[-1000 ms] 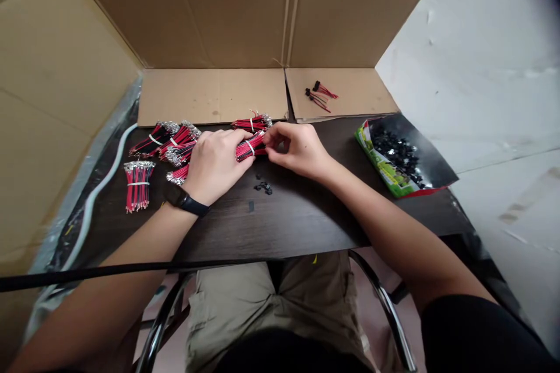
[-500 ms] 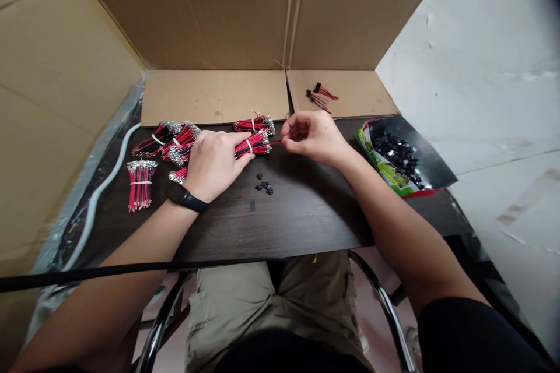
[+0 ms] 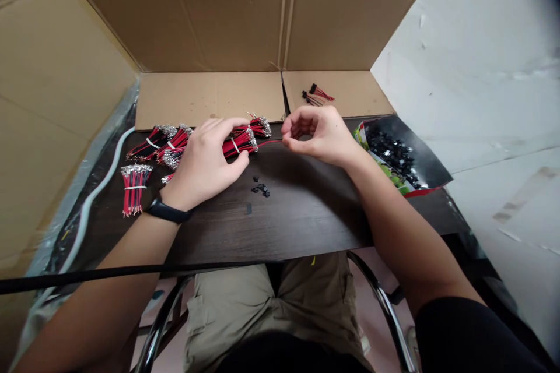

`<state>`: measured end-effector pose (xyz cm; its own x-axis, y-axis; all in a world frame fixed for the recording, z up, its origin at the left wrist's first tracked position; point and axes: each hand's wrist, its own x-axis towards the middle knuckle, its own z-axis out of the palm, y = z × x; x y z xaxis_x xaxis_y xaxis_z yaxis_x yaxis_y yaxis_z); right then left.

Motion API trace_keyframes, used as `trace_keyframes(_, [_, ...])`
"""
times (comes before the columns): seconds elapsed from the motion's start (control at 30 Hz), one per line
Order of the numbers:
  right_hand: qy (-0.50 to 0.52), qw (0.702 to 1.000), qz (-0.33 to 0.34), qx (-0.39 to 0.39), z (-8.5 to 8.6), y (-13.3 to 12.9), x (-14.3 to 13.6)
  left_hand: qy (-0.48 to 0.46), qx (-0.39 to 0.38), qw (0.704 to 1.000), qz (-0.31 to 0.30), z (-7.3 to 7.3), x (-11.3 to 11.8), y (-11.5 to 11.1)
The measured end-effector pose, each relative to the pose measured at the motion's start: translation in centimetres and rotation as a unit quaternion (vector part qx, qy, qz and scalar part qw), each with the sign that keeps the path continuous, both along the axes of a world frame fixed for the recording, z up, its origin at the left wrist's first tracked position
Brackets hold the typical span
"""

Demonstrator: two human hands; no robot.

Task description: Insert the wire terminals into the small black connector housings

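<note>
My right hand [image 3: 321, 134] pinches the end of a thin red wire [image 3: 268, 141] between thumb and fingertips. The wire runs left toward a tied bundle of red and black wires [image 3: 240, 143] with silvery tips and a white band. Around that bundle my left hand [image 3: 207, 157] is open, thumb and forefinger spread apart on either side; its other fingers are partly hidden. Another banded wire bundle [image 3: 261, 125] lies just behind. Several small black connector pieces [image 3: 261, 188] lie on the dark table [image 3: 289, 221] in front of my hands.
More banded wire bundles [image 3: 135, 183] lie at the left, near a pale hose [image 3: 94, 192]. An open bag of black connectors [image 3: 396, 154] stands at the right. Wires with black connectors [image 3: 318, 93] rest on the cardboard at the back. Cardboard walls [image 3: 210, 11] enclose the table's back and left.
My left hand has loosened from the wire bundle and spread its fingers, moving slightly left. The bundle has shifted left, and more red wire shows between it and my right hand.
</note>
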<state>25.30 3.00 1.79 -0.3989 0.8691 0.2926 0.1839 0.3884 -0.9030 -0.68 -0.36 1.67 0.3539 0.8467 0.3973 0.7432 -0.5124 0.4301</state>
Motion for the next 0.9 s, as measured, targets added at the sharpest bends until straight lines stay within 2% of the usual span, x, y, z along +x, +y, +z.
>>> trace_keyframes(0.07, [-0.013,0.999,0.012,0.031,0.1,-0.4,-0.2,-0.067,-0.034,0.997,-0.033,0.4,0.4,-0.5])
trace_keyframes(0.13, [-0.035,0.997,0.018,0.061,0.0,-0.6,-0.2,-0.081,-0.068,0.993,-0.052,0.5,0.6,-0.9])
trace_keyframes(0.2, [-0.062,0.995,0.021,0.080,-0.1,-0.6,-0.2,-0.088,-0.095,0.990,-0.064,0.3,0.9,-1.0])
trace_keyframes(0.27, [-0.081,0.993,0.032,0.083,-0.2,-0.6,-0.2,-0.136,-0.117,0.981,-0.071,-0.2,1.2,-1.0])
trace_keyframes(0.37, [-0.082,0.992,0.052,0.078,-0.2,-0.9,-0.5,-0.178,-0.121,0.976,-0.042,-1.1,1.8,-1.1])
trace_keyframes(0.43, [-0.079,0.992,0.057,0.080,-0.2,-1.1,-0.8,-0.153,-0.108,0.982,-0.020,-1.6,2.1,-1.1])
trace_keyframes(0.5, [-0.069,0.993,0.058,0.078,-0.3,-1.3,-1.2,-0.146,-0.111,0.983,-0.025,-1.8,2.3,-1.0])
trace_keyframes(0.63, [0.055,0.997,0.048,0.015,-0.9,-1.2,-2.0,-0.232,-0.128,0.963,-0.040,-1.9,2.6,-0.8])
trace_keyframes(0.77, [0.205,0.975,0.031,-0.074,-1.5,-1.2,-2.9,-0.320,-0.097,0.942,-0.016,-1.7,2.9,-0.9])
trace_keyframes(0.9, [0.207,0.972,0.027,-0.107,-1.8,-1.4,-3.6,-0.334,-0.071,0.940,-0.005,-1.6,2.9,-1.1])
